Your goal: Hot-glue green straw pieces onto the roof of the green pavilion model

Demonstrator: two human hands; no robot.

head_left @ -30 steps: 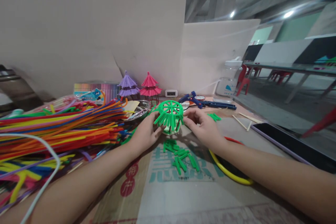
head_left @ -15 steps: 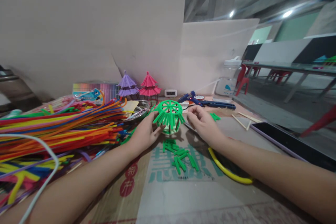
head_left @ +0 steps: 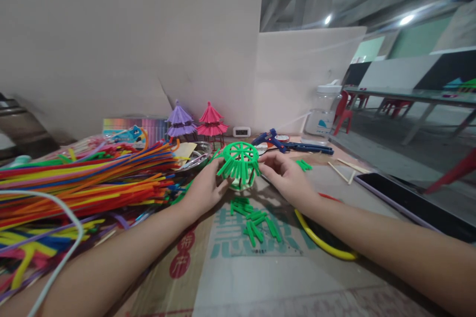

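A small green pavilion model (head_left: 241, 161), built of fuzzy pipe-cleaner strips, stands upright with a wheel-like open top and strips fanning down as a roof. My left hand (head_left: 208, 183) grips its left side between thumb and fingers. At the right edge of that roof, my right hand (head_left: 284, 173) is closed in a pinch on the outermost strips; the exact contact is partly hidden. Short green pipe-cleaner pieces (head_left: 256, 218) lie in a loose pile just in front of the model. More green pieces (head_left: 304, 165) lie beyond my right hand.
Bundled coloured pipe cleaners (head_left: 92, 178) cover the left side, crossed by a white cable (head_left: 76, 215). Purple (head_left: 180, 121) and pink (head_left: 211, 121) pavilions stand behind, near a glue gun (head_left: 270, 139), pliers-like tool (head_left: 308, 147) and bottle (head_left: 323, 114). A phone (head_left: 409, 203) lies right, a yellow strip (head_left: 323, 245) nearer.
My right hand has moved left, from just beside the green pavilion to its roof edge. My left hand and the pavilion have stayed in place.
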